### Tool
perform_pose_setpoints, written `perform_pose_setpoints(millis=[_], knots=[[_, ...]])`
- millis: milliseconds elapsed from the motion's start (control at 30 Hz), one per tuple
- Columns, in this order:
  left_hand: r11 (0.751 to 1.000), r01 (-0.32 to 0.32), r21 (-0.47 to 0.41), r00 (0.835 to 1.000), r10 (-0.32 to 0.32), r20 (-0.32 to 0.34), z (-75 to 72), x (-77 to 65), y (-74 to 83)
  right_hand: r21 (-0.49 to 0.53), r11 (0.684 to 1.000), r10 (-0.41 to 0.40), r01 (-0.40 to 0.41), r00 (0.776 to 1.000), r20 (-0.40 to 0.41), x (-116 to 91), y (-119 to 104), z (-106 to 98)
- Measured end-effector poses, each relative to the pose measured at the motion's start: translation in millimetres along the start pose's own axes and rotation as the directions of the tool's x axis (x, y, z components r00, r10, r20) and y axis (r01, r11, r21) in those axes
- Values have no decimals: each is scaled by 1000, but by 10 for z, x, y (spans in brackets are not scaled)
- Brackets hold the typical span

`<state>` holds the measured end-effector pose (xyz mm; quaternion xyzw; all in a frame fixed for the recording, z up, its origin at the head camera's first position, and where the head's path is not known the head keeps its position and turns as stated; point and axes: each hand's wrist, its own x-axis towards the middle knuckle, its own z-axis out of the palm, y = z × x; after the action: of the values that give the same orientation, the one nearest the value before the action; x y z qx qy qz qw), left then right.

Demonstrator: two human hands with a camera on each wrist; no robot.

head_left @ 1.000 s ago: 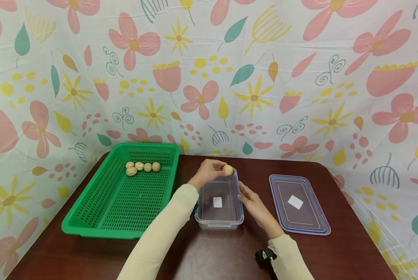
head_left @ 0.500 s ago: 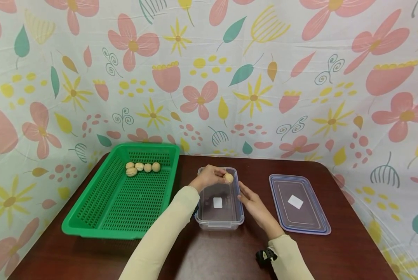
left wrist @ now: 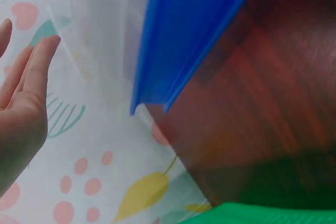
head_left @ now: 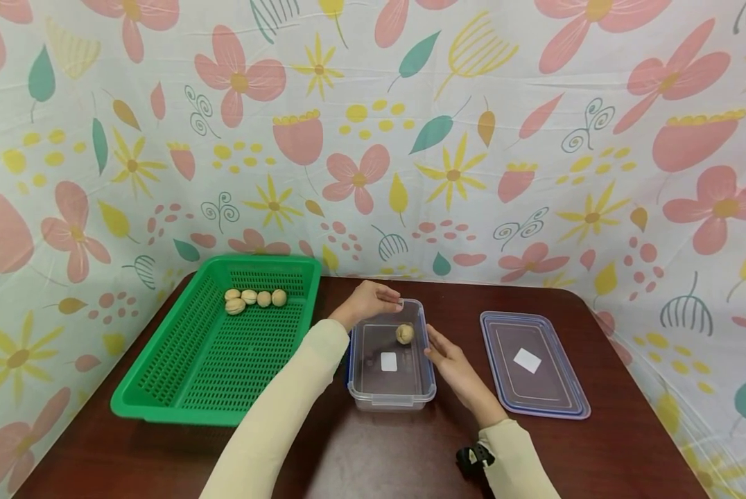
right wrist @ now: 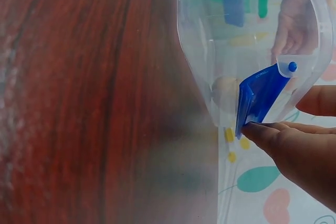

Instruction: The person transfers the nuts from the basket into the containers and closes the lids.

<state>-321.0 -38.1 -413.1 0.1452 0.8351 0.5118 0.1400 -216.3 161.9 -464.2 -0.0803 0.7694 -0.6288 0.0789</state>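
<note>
A single walnut (head_left: 405,333) lies inside the clear plastic food container (head_left: 395,401), toward its far right part. My left hand (head_left: 371,301) is over the container's far left corner, fingers loosely extended and holding nothing; the left wrist view shows the hand (left wrist: 26,93) with its fingers stretched out past the container's side. On the other side, my right hand (head_left: 453,367) rests its fingers against the container's right wall. In the right wrist view, fingertips (right wrist: 254,128) touch the lower end of a blue side latch (right wrist: 260,95) that hangs folded down.
A green perforated basket (head_left: 129,378) stands to the left, with several walnuts (head_left: 249,296) clustered near its far end. To the right lies a clear lid (head_left: 535,378) with a blue seal and a white label. A flowered cloth (head_left: 360,90) rises behind the brown table (head_left: 388,457).
The left hand has lowered the walnut into the container and let go of it, then drawn back up and to the left. The right hand has stayed at the container's side.
</note>
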Motion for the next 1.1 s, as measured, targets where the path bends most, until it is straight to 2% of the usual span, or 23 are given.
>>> perform_pose_setpoints(millis=[300, 433, 600, 767, 1100], knots=[[993, 5, -118, 1000, -4, 11, -248, -43, 169, -7, 1000, 0, -1, 1000, -9, -11, 0, 3], [988, 6, -156, 1000, -7, -5, -340, -51, 221, -7, 1000, -2, 2, 1000, -14, -11, 3, 3], [985, -17, -170, 999, 9, -47, -482, -67, 262, -9, 1000, 2, -2, 1000, -11, -23, -4, 9], [982, -75, -172, 994, 61, -89, -657, -134, 286, -11, 1000, 8, -8, 1000, -11, -42, -18, 10], [976, -140, -167, 984, 118, -135, -1040, -283, 241, 0, 1000, 9, -9, 1000, -17, -60, -23, 8]])
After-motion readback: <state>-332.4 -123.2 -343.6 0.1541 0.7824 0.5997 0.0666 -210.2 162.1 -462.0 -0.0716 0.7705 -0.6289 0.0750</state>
